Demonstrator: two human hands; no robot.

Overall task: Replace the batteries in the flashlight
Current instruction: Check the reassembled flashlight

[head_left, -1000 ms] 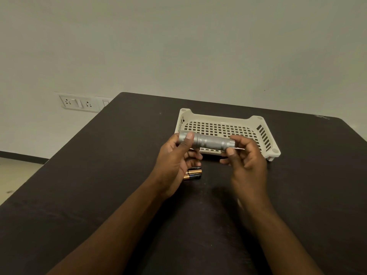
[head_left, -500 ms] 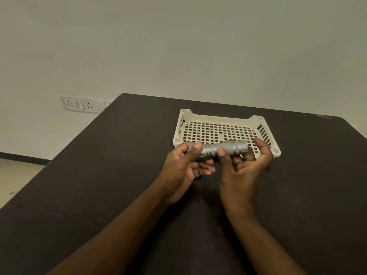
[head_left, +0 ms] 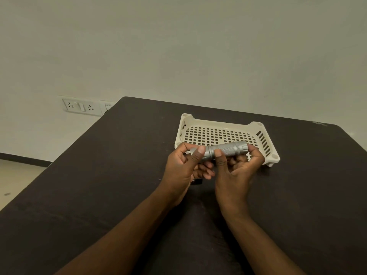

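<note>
Flashlight (head_left: 222, 152): silver metal cylinder with a knurled barrel, held level and crosswise just right of the frame's centre, raised above the table and overlapping the near rim of the basket in the view. Its left end sat slightly lower than its right end.

Left hand (head_left: 183, 168): curled round the left end of the flashlight; thumb laid over the near side of the barrel, forefinger wrapped over the top, remaining fingers folded beneath. The left end itself was hidden inside this grip.

Right hand (head_left: 236, 171): clasped on the right part of the flashlight; thumb pressed against the near side of the barrel close beside the left thumb, fingers curled up behind and under, fingertips showing past the right end cap. The barrel lay between thumb and fingers of both hands, and only its middle and right end showed.

Battery (head_left: 196, 181): a small dark object on the table directly below the left hand, mostly covered; count could not be told.

Basket (head_left: 275, 155): cream plastic, shallow, with a perforated floor and slotted side walls, standing on the table just beyond the hands.

Table (head_left: 99, 185): dark brown, matt, filling the lower frame.

Wall sockets (head_left: 79, 106): white plate with switches, left of the frame's centre, on a pale wall.
</note>
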